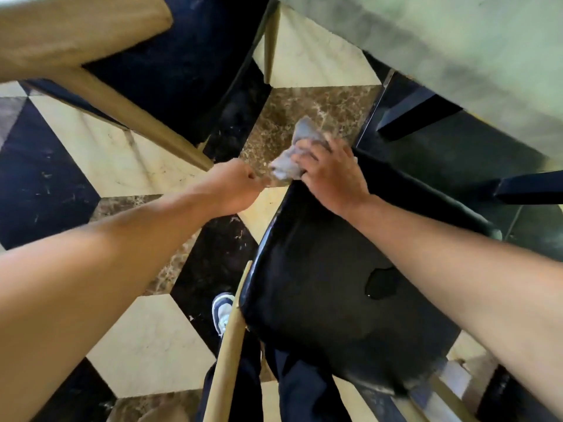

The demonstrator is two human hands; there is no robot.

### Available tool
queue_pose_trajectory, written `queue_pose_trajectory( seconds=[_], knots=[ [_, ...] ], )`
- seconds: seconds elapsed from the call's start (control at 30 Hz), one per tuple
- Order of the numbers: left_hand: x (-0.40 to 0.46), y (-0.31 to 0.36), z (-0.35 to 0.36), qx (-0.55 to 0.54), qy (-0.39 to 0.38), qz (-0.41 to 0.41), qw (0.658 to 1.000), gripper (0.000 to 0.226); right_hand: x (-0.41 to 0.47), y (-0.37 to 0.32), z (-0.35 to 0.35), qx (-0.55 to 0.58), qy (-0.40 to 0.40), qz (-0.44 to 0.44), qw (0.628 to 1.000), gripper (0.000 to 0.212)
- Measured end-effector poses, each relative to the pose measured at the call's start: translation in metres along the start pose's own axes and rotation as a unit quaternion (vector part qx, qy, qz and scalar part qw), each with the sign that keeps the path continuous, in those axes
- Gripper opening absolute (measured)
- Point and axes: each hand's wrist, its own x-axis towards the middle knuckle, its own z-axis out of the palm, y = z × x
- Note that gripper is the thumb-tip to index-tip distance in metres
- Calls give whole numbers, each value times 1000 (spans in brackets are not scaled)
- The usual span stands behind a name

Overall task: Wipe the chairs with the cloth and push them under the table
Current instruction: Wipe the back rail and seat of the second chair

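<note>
At frame centre, the right hand (330,178) bunches a grey cloth (294,156) under curled fingers at the front edge of a black chair seat (329,284). The left hand (236,185), loosely closed, pinches the cloth's near corner.

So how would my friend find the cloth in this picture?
Start at the big pale table at the top right, then drop to the black chair below it. At that chair's far corner, the right hand grips the cloth: grey and crumpled, the only soft thing there.

Cloth (292,153) on near chair's (335,284) front corner, second chair (170,56) left, table (457,56) beyond.
</note>
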Motion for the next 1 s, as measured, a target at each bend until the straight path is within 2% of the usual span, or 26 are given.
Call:
queue_pose_trajectory(
  seconds=[0.07, 0.13, 0.2, 0.3, 0.4, 0.5, 0.6, 0.7, 0.8, 1.0],
  knots=[
    [12, 11, 4, -2, -7, 3, 1000, 21, 17, 22, -3, 51, 26, 98, 993, 40],
    [20, 17, 11, -10, -10, -12, 1000, 21, 25, 28, -2, 125, 75, 212, 966, 39],
    [22, 20, 20, -33, -2, -25, 999, 25, 24, 21, 0, 147, 97, 248, 953, 41],
    [19, 18, 27, -69, 45, -30, 996, 24, -3, -9, 11, 122, 95, 139, 978, 41],
    [11, 10, 26, -57, 95, -34, 993, 27, -48, -51, 27, 129, 85, 25, 988, 34],
    [4, 3, 22, -34, 92, -32, 995, 30, -105, -97, 51, 132, 35, -104, 985, 41],
    [-4, 1, 21, -13, 63, -19, 998, 32, -147, -122, 69, 155, 42, -175, 971, 41],
    [-7, 3, 21, -8, 61, -12, 998, 31, -147, -118, 71, 109, 66, -183, 975, 37],
    [-4, 8, 20, 8, 84, -11, 996, 29, -118, -98, 63, 77, 39, -175, 981, 41],
    [3, 14, 22, -3, 172, 9, 985, 28, -33, -38, 35, 53, 42, -57, 996, 48]
  ],
)
